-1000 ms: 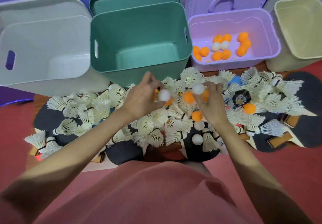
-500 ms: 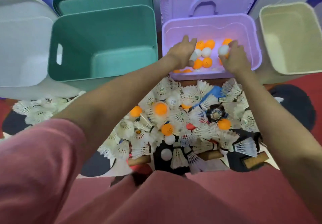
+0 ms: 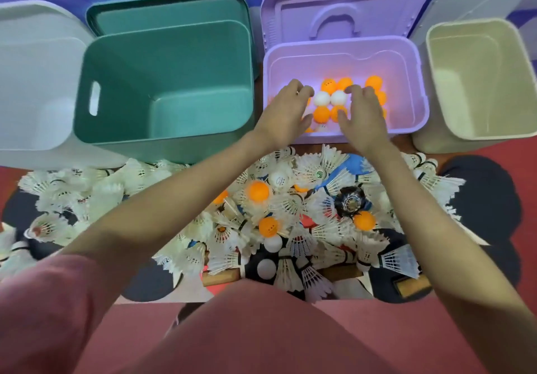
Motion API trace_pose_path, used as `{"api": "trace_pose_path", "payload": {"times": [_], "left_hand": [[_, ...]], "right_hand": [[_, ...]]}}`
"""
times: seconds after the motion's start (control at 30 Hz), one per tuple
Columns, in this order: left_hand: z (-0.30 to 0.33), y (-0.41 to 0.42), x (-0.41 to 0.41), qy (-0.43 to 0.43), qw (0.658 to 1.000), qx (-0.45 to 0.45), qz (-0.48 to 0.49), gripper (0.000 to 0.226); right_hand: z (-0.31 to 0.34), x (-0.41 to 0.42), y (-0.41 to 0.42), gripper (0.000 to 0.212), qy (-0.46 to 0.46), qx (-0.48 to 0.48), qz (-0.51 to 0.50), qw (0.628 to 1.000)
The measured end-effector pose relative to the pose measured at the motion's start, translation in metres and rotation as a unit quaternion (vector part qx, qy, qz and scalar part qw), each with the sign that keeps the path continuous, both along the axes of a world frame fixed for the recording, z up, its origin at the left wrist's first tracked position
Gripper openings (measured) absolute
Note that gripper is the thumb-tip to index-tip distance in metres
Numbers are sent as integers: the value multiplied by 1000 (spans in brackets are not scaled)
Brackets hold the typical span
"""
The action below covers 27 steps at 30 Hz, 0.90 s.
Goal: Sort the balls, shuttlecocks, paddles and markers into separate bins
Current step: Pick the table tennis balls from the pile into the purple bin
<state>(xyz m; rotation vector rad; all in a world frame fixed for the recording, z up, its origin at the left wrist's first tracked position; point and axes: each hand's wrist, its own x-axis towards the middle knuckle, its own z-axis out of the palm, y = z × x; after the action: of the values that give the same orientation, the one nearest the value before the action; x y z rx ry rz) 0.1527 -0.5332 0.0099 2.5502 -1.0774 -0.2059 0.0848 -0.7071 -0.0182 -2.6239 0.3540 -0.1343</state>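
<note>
Head view. Your left hand (image 3: 286,112) and right hand (image 3: 361,114) both reach over the near wall of the purple bin (image 3: 418,82), fingers spread and relaxed, holding nothing. Orange and white balls (image 3: 329,98) lie on the bin floor, between and just beyond your fingertips; whether the fingers touch any, you cannot tell. Purple lid (image 3: 345,7) stands behind the bin. Left of your left hand: green bin (image 3: 162,141), then a white bin (image 3: 37,141) farther left. Right of your right hand: cream bin (image 3: 482,132). Below your wrists, toward your body: a heap of white shuttlecocks (image 3: 293,199) with loose orange ball (image 3: 258,191) and more balls mixed in, lying over dark paddles (image 3: 482,196). Markers not made out. Pink sleeve (image 3: 43,301) at lower left.
</note>
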Motion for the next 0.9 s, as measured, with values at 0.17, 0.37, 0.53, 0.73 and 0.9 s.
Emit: {"api": "trace_pose_path", "payload": {"times": [0.17, 0.37, 0.53, 0.73, 0.9], "left_hand": [[40, 82, -67, -35, 981, -185, 43, 17], [11, 183, -105, 28, 985, -92, 140, 12], [-13, 215, -108, 57, 994, 25, 88, 25], [-25, 210, -100, 70, 992, 53, 94, 21], [-30, 201, -96, 93, 983, 97, 124, 24]], "right_hand": [[17, -57, 75, 32, -81, 144, 82, 983], [11, -121, 132, 31, -50, 205, 95, 973], [1, -156, 162, 34, 12, 156, 164, 974], [-6, -166, 179, 46, 77, 30, 200, 976], [-14, -162, 186, 52, 99, -37, 181, 978]]}}
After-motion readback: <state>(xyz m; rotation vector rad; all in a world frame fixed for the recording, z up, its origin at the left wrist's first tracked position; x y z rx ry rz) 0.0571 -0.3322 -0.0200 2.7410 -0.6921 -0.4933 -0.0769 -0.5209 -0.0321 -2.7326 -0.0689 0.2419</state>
